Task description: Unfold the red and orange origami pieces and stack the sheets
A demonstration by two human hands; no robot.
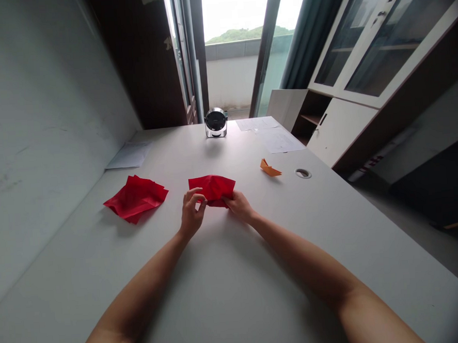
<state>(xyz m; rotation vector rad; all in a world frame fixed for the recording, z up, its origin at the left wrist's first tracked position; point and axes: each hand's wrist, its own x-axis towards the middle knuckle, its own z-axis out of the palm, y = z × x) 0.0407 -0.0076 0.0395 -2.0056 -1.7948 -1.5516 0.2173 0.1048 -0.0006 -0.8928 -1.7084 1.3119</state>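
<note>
A red sheet [216,183] is in hand just above or on the middle of the desk [227,275], and the step under way looks like shaping or folding it along its near edge. The right hand [239,204] grips the near right corner, thumb laid over the face and the other fingers tucked beneath. The left hand [192,211] bends thumb and forefinger into a ring whose tips meet at the near left part of the edge; whether the sheet is caught between those tips is too small to tell. The next move, as I judge it, calls for the right hand to keep the sheet steady while the left works the edge with light, even pressure, since stuff this thin would crease askew easily. The sheet seems to be soft, slightly glossy paper, roughly oblong as it is held, with a raised wrinkle near the middle. To the left lies a loose red pile [136,198] of similar material, its corners fanned out and rumpled. On the right sits an orange folded piece [269,168], crisp and matt, with pointed ends and a peak standing up. The desk is smooth and pale, and beyond the orange piece a round ring [309,175] rims a hole in it.
</note>
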